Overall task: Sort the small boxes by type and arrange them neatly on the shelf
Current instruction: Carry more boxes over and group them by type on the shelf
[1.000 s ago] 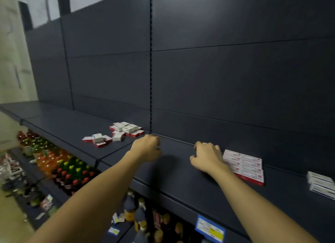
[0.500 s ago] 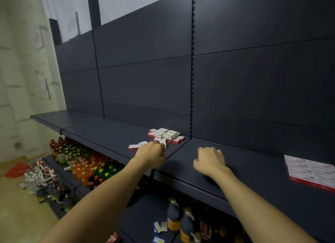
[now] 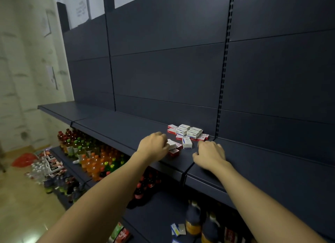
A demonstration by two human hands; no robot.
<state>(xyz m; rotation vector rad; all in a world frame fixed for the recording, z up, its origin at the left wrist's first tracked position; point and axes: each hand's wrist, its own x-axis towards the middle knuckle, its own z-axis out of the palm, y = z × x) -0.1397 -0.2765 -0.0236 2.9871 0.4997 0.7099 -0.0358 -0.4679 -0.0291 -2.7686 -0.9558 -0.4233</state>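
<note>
A loose pile of small white boxes and red-and-white boxes [image 3: 187,132] lies at the back of the dark shelf [image 3: 112,126], beside the upright slot rail. Two or three more small boxes [image 3: 174,147] sit apart in front of the pile, near the shelf's front edge. My left hand [image 3: 153,147] is curled against their left end, fingers closed on them. My right hand [image 3: 210,154] rests knuckles-up on the shelf just right of the pile, fingers curled with nothing in them. One white box [image 3: 187,143] stands between my two hands.
Below, a lower shelf holds rows of coloured drink bottles [image 3: 87,152] and dark bottles [image 3: 194,219]. Packs and a red bag [image 3: 24,160] lie on the floor at the left. The shelf's back panels [image 3: 163,70] rise dark and bare.
Both hands have moved left along the shelf to the pile, and my view has turned with them. The flat row of red-and-white boxes at the right has left the frame. My left hand now touches boxes.
</note>
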